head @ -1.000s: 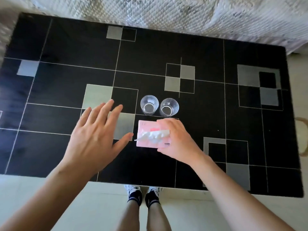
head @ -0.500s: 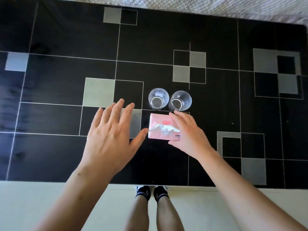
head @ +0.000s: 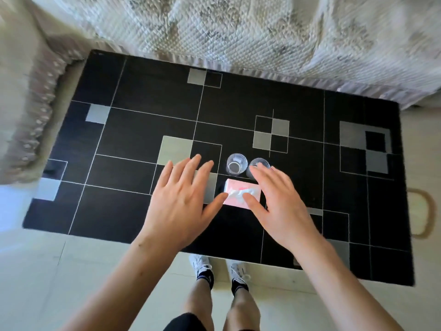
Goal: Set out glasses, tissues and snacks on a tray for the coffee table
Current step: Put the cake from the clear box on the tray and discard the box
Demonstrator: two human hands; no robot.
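On the black table [head: 143, 130]: two glasses [head: 236, 164] and tissues [head: 241, 193] set out; no snacks or tray visible. Left hand [head: 181, 201] and right hand [head: 276, 201] empty, fingers spread.

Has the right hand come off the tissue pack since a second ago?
Yes. The right hand no longer grips the pink tissue pack; it has opened and spread flat above it, its fingertips reaching toward the right glass, which hasn't shifted.
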